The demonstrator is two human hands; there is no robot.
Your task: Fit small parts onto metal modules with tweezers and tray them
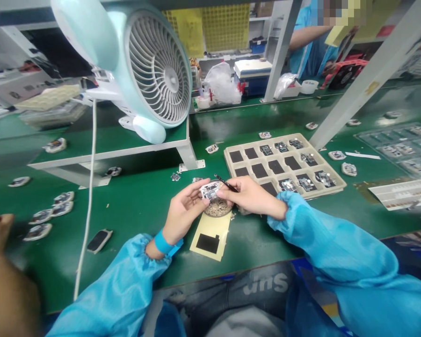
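My left hand (185,208) grips a small white-framed electronic device (210,190) by its left side, thumb in front and fingers behind. Its face, with dark and silvery parts, is turned up. My right hand (249,194) is closed around a thin black pen-like tool (226,182), whose exact kind I cannot make out. The right fingertips also meet the device's right edge. Just below both hands sits a round dish (217,213) of small pale bits. Nearer to me lies a yellow sheet (202,228) with a black patch (207,244) on it.
A beige compartment tray (337,188) with black pads and circuit boards lies to the right. A fan (157,70) stands on a raised shelf (143,152), its white cable (87,210) crossing the bench. Several similar devices (61,208) lie at left. Another person's arm (7,281) reaches in there.
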